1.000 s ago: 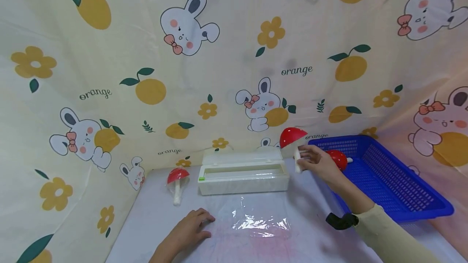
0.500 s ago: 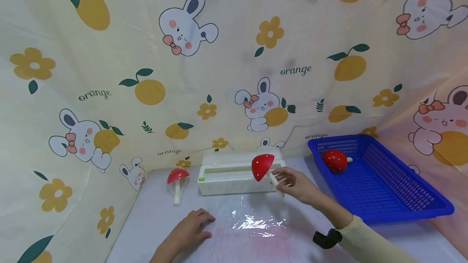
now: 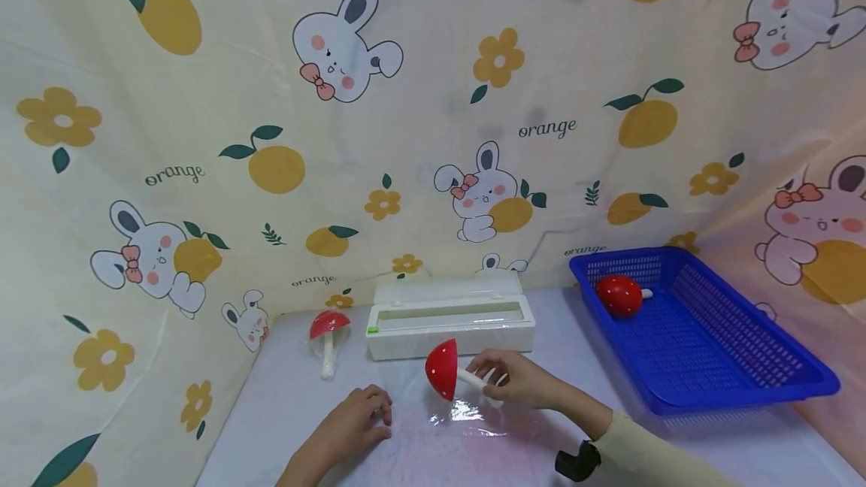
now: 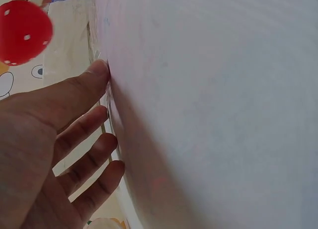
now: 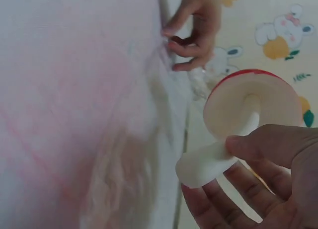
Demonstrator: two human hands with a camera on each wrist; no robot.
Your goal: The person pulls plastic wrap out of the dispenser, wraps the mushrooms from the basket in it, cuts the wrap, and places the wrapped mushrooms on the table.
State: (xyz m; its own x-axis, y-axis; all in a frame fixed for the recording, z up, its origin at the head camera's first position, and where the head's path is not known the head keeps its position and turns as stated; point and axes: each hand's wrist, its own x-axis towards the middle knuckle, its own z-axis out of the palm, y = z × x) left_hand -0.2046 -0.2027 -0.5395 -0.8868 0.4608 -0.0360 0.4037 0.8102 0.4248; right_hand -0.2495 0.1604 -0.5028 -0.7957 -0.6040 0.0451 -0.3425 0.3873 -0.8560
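Observation:
My right hand pinches the white stem of a toy mushroom between thumb and fingers. Its red, white-dotted cap points left, over a sheet of clear plastic film on the table. In the right wrist view the pale underside of the cap shows beyond my thumb. My left hand rests with its fingertips on the table at the left side of the film, fingers relaxed and holding nothing. Behind the film stands a long white box, its lid raised.
A second mushroom, wrapped in clear film, lies left of the box. On the right a blue plastic basket holds another red mushroom. A patterned cloth hangs behind the table.
My right hand has carried the mushroom from beside the basket leftward and down to over the film, tipping its cap to the left. The left hand has stayed in place.

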